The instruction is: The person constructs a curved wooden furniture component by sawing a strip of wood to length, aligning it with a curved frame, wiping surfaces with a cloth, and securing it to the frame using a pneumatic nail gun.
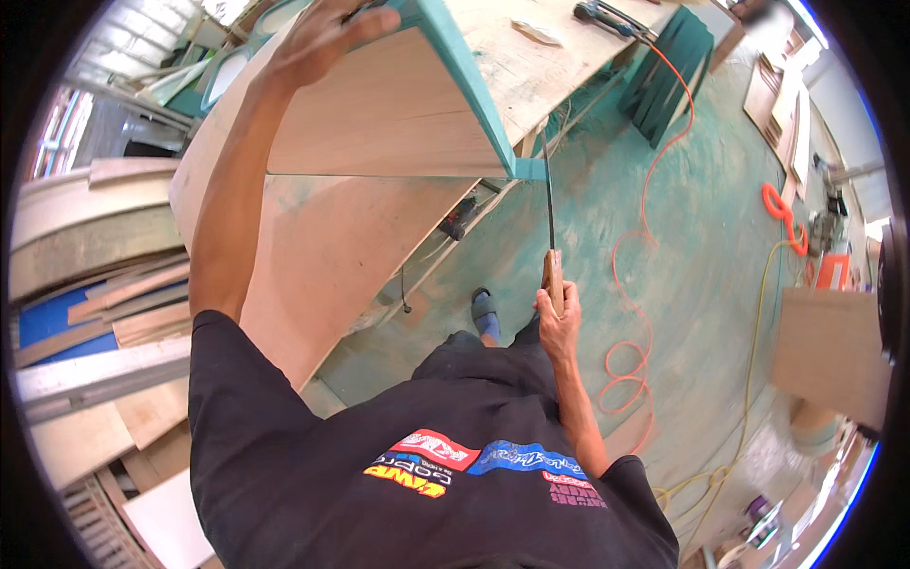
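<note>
- A hand tool (pixel 550 223) with a wooden handle and a long, thin dark blade is held upright in the right hand (pixel 559 318), whose fingers are closed around the handle; whether it is a saw or a file cannot be told.
- The blade's tip is raised to the lower teal corner (pixel 531 169) of a large plywood cabinet (pixel 379 123), just at or beside that corner; actual contact cannot be made out.
- The left hand (pixel 318 43) is laid flat and open, fingers spread, on the upper face of the cabinet, with the arm stretched fully upward in the view.
- The cabinet is seen tilted, its front rim painted teal (pixel 464 76) and its panels left as bare pale wood.
- A dark power tool (pixel 460 220) is seen lying in the gap below the cabinet.
- A blue sandal (pixel 485 318) is worn on the foot planted on the green-dusted floor (pixel 588 190), just left of the right hand.
- An orange cord (pixel 645 237) is looped across the floor to the right, and a yellow cord (pixel 754 360) is trailed further out.
- Loose boards (pixel 123 313) are stacked at the left, and a dark teal panel (pixel 668 71) is propped at upper right.
</note>
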A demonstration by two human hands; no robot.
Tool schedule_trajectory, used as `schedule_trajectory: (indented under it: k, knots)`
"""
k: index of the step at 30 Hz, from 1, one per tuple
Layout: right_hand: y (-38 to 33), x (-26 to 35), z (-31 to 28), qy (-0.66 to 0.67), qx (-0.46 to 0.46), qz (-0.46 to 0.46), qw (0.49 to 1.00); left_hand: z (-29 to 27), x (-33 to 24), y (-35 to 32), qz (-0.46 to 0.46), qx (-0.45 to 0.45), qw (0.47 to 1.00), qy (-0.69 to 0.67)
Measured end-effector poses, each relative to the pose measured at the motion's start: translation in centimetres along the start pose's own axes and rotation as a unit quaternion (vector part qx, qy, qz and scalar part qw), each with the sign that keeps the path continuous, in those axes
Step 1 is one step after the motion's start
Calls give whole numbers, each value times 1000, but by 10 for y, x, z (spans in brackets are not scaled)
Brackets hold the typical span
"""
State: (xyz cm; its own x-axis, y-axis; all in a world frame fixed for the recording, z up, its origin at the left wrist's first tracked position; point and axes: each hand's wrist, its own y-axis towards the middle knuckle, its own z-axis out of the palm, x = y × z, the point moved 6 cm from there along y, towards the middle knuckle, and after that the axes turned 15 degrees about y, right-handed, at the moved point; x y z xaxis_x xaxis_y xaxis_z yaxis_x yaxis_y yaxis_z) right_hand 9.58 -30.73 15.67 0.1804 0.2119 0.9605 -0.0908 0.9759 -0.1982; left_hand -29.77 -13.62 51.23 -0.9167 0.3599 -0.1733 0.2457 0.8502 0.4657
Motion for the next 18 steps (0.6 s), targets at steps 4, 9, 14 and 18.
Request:
schedule_trajectory:
  k: [4, 9, 14, 18]
  knots:
    - [-22, -9, 2, 37, -39, -5, 999, 12, 2, 9, 67, 121, 984, 109]
    - [-42, 6, 0, -3, -88, -67, 994, 27, -6, 32, 20, 162, 980, 116]
    - [-55, 10, 1, -25, -148, -126, 981, 29, -5, 55, 38, 65, 997, -4]
    - [-69, -4, 4, 5, -192, -138, 972, 23, -24, 58, 20, 37, 999, 32]
